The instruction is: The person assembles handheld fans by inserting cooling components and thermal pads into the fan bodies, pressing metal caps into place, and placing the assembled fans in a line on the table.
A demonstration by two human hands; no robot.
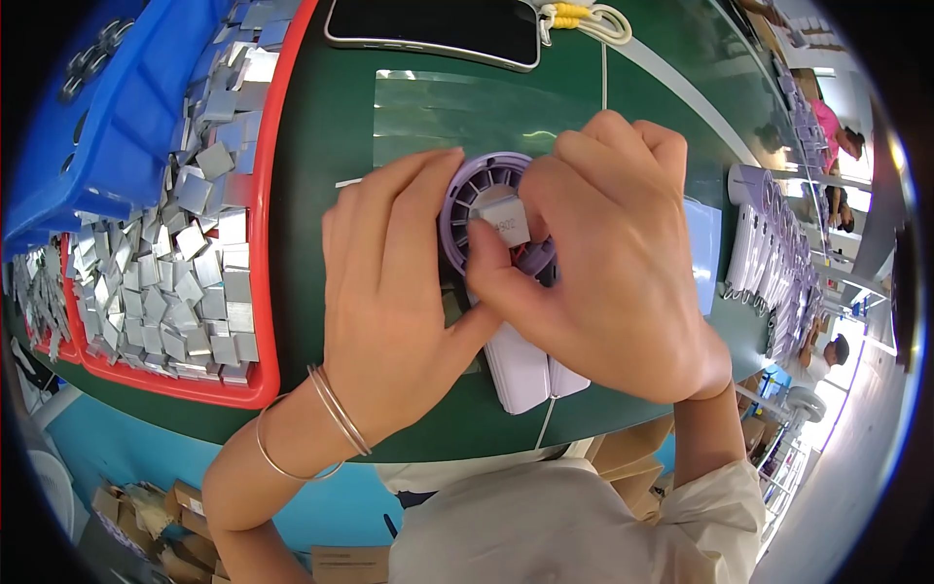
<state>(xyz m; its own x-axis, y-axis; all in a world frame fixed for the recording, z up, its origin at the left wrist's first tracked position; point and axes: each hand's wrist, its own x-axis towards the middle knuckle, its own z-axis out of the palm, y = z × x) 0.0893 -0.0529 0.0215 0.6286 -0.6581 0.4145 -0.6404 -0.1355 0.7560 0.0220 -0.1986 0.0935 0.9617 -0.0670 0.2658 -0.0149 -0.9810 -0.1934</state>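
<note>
The bare right hand (613,277), at three o'clock, pinches a square silvery metal plate (509,222) inside the round lilac plastic housing (450,220) near centre; the left hand (394,277) curls round nine o'clock, seemingly steadying it.

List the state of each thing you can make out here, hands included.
Left hand: fingers curved against the purple housing
Right hand: bent over it, thumb at the square silver piece
Purple housing: open-faced, inside exposed
Square silver piece: inside the housing; fixed or loose, can't tell
Phone: flat, screen dark
Clear film: flat on the green tabletop
Pale cord: looped
Red tray: heaped with loose metal squares
Purple units: side by side
</note>
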